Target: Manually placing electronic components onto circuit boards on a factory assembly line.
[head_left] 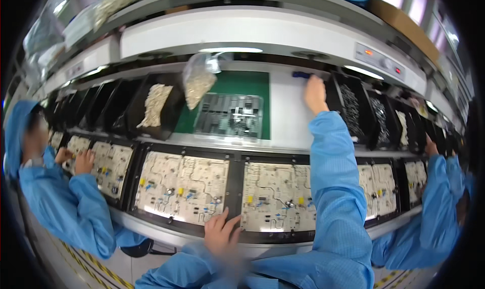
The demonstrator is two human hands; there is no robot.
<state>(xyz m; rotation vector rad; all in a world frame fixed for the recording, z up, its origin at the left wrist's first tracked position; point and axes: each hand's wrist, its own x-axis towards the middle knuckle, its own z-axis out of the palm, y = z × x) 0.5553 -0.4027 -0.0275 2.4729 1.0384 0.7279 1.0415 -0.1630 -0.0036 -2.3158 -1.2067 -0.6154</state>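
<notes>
My right arm, in a blue sleeve, stretches across the bench. At its end my right hand (316, 94) is closed at the back of the white surface, beside a small dark blue object (301, 75); its fingertips are hidden, and I cannot make out what they hold. Nearer, my left hand (221, 231) lies with fingers spread on the black frame (235, 188) between two circuit boards. One pale board (275, 195) sits right of that hand, partly covered by my right sleeve. Another pale board (182, 185), with yellow and blue components, sits to its left.
Black bins of small parts (348, 107) line the right; a black bin (154, 109) stands left. A clear tray of dark parts (230, 116) and a plastic bag (198, 82) rest on a green mat (262, 84). Co-workers' hands (83, 161) are at the left; another sleeve (434, 208) is right.
</notes>
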